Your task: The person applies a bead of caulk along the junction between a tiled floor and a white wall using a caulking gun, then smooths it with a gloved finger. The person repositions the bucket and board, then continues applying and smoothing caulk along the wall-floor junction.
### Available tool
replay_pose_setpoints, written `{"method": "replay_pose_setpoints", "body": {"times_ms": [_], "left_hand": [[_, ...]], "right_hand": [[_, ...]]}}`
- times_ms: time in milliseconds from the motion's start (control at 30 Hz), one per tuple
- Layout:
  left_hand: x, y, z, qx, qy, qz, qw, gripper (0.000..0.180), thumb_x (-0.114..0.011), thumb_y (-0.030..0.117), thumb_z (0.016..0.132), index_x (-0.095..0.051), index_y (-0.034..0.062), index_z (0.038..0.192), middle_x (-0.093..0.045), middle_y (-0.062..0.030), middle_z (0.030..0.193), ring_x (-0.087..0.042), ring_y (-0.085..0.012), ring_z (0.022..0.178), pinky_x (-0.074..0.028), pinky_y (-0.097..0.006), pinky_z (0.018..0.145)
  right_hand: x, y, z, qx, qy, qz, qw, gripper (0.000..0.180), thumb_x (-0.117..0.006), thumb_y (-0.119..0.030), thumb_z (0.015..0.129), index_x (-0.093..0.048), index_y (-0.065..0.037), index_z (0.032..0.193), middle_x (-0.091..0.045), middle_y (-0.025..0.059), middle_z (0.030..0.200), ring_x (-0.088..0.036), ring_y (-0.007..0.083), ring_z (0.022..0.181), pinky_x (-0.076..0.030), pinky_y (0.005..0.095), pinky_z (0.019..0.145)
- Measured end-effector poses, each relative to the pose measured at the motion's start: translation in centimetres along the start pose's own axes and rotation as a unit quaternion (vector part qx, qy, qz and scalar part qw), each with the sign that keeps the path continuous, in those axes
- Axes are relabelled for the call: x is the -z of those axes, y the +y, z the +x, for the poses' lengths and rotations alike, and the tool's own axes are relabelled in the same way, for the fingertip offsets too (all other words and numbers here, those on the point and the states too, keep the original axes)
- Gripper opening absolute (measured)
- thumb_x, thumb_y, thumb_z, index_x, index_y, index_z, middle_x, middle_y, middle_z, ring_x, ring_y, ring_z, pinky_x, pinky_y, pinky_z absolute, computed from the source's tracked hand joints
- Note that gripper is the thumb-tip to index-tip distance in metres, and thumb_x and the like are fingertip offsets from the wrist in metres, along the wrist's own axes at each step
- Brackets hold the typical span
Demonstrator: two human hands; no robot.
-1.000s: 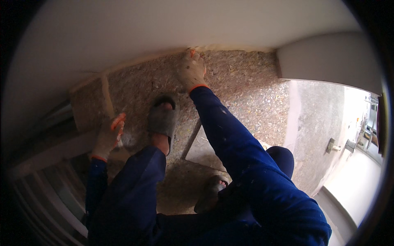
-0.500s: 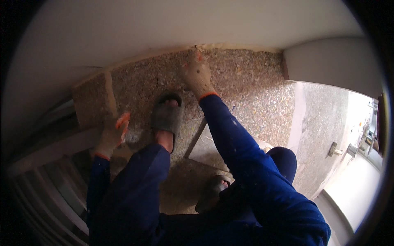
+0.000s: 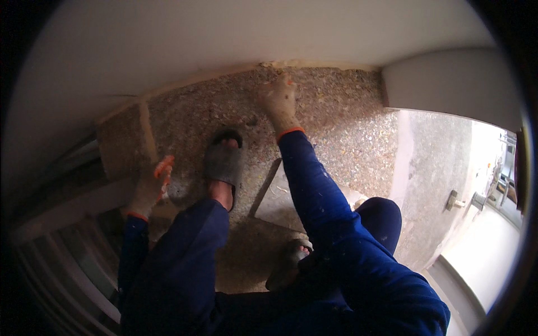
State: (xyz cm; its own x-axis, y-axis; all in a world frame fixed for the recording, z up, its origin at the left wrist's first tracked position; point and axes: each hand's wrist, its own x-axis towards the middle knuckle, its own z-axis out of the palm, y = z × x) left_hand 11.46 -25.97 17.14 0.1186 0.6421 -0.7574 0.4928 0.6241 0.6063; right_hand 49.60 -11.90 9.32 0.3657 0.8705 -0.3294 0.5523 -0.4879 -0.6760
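Note:
My right hand (image 3: 278,102), in a pale knit work glove with orange on the fingers, is closed just short of the wall's foot. Its fingers curl away from view, so whatever they hold is hidden. Along the joint between wall and floor runs a rough yellowish strip of filler (image 3: 314,64), with a ragged lump (image 3: 273,64) just beyond that hand. My left hand (image 3: 150,187), gloved the same way, is low on the left beside a pale ledge (image 3: 84,204). Its orange fingers point up and away, with nothing visible in them.
The speckled floor (image 3: 347,134) meets a white wall (image 3: 252,28). A grey board (image 3: 280,199) lies under my right forearm, between my slippered feet (image 3: 223,159). White panel (image 3: 448,84) stands at the right, a metal fitting (image 3: 455,200) beyond it. Slatted bars (image 3: 73,269) are at lower left.
My right hand has drawn back slightly from the wall joint and shifted a little right, uncovering the lump of filler. My left hand stays in nearly the same place.

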Motion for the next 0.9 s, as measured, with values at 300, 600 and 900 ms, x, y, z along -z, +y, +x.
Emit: {"method": "replay_pose_setpoints", "body": {"times_ms": [300, 600, 900], "left_hand": [[1.5, -1.4, -1.2, -0.006, -0.023, -0.043, 0.999, 0.067, -0.05, 0.052, 0.105, -0.039, 0.0104, 0.156, -0.044, -0.0085, 0.154, -0.052, -0.0206, 0.124, -0.044, -0.033, 0.101], [-0.4, 2.1, -1.3, 0.068, -0.014, 0.014, 0.997, 0.066, -0.053, 0.047, 0.106, -0.04, 0.006, 0.155, -0.048, -0.0074, 0.152, -0.056, -0.015, 0.108, -0.045, -0.029, 0.097], [-0.3, 0.7, -1.5, 0.015, -0.008, -0.009, 1.0, 0.061, -0.05, 0.044, 0.107, -0.043, 0.0062, 0.154, -0.045, -0.0092, 0.156, -0.048, -0.0184, 0.134, -0.042, -0.031, 0.105]], "right_hand": [[0.5, 1.5, 6.6, -0.035, 0.156, -0.222, 0.962, 0.088, -0.054, -0.049, 0.097, -0.024, 0.01, 0.155, -0.023, 0.0375, 0.158, -0.013, 0.0537, 0.149, -0.009, 0.0606, 0.121], [-6.1, -2.2, -0.4, 0.07, 0.066, -0.11, 0.989, 0.085, -0.05, -0.046, 0.099, -0.021, 0.011, 0.156, -0.023, 0.0326, 0.161, -0.015, 0.0508, 0.151, -0.006, 0.0613, 0.123], [-3.5, -2.3, 3.1, -0.007, 0.067, -0.121, 0.99, 0.084, -0.05, -0.042, 0.099, -0.017, 0.011, 0.157, -0.02, 0.0347, 0.162, -0.013, 0.0505, 0.152, -0.007, 0.0601, 0.123]]}}
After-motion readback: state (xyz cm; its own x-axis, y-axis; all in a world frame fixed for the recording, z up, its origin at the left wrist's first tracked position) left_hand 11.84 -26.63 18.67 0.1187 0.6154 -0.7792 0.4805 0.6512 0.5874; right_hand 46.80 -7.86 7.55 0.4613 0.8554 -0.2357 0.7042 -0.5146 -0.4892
